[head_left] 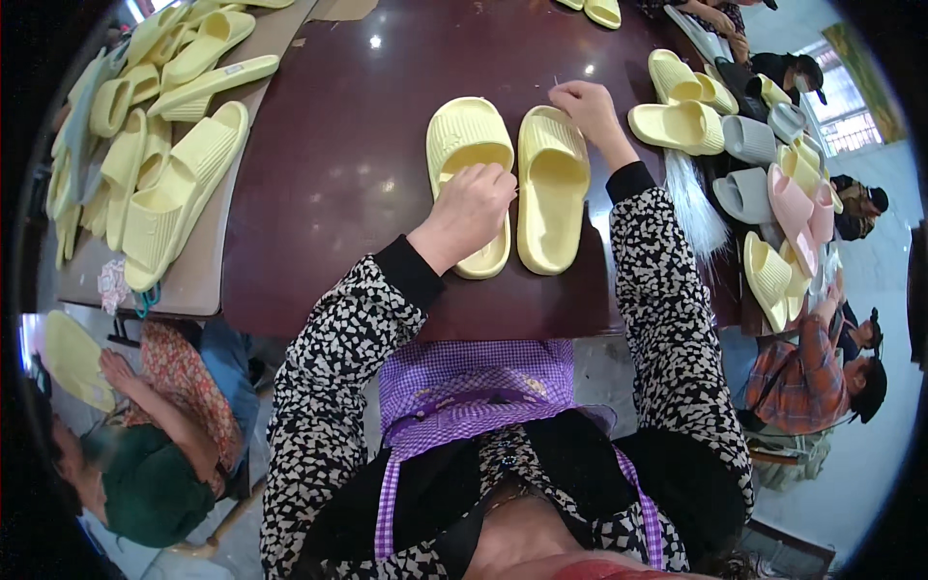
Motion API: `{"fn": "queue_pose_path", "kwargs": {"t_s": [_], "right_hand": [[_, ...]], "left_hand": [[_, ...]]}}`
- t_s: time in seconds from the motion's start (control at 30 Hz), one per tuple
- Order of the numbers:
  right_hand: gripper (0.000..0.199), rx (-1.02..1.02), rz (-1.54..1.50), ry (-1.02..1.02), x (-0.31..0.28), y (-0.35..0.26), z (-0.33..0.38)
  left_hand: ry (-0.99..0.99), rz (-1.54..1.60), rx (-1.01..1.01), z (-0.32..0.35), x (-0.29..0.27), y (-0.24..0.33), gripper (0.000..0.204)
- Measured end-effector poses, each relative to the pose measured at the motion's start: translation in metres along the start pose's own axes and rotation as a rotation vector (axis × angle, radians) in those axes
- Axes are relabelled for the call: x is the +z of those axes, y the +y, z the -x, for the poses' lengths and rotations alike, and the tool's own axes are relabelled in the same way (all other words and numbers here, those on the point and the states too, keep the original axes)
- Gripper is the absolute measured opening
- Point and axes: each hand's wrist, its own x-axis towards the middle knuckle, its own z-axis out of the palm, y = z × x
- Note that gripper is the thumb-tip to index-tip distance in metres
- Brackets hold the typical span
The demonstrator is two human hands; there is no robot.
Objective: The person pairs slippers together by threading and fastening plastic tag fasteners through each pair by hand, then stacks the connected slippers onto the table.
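Two pale yellow slide slippers lie side by side on the dark red table, toes pointing away from me. My left hand [474,211] is over the left slipper [469,130], just behind its ribbed strap. Its fingers are curled closed, and what they grip, if anything, is hidden. At the toe of the right slipper [554,217], my right hand [586,108] is closed in a pinch. A thin pale strand shows faintly above its fingertips. A loose bundle of long white strands [694,205] lies beside my right forearm.
On the left, a lighter table [208,275] bears a heap of yellow slippers [184,193]. Yellow, grey and pink slippers [793,208] line the dark table's right side. A person in a green cap [159,483] sits at left holding a yellow slipper. Several people sit along the right.
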Motion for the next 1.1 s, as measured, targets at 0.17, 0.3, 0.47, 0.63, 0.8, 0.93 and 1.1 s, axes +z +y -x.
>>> {"fn": "queue_pose_path", "kwargs": {"t_s": [0.17,0.3,0.47,0.63,0.8,0.93,1.1], "right_hand": [[0.021,-0.110,-0.171,-0.228,0.015,-0.044,-0.007],[0.019,-0.354,-0.112,-0.280,0.028,-0.044,-0.010],[0.018,-0.521,0.072,-0.320,0.034,-0.046,-0.008],[0.018,-0.440,0.254,-0.285,0.027,-0.038,-0.008],[0.012,-0.300,-0.051,0.073,0.003,-0.044,0.005],[0.010,-0.588,-0.109,-0.033,0.000,-0.091,0.035],[0.013,-0.556,-0.283,-0.122,0.004,-0.111,0.055]], "left_hand": [[0.002,-0.004,-0.002,0.000,-0.003,0.007,0.006],[0.009,0.005,-0.006,-0.003,0.008,0.011,0.006],[0.019,-0.020,0.000,-0.006,0.008,0.012,0.006],[0.022,0.035,-0.029,-0.010,0.005,0.011,0.008],[0.323,0.035,0.019,-0.025,-0.013,0.009,0.019],[0.450,0.361,-0.234,-0.039,-0.052,-0.010,0.022],[0.152,0.998,-0.603,-0.045,-0.060,-0.028,0.015]]}}
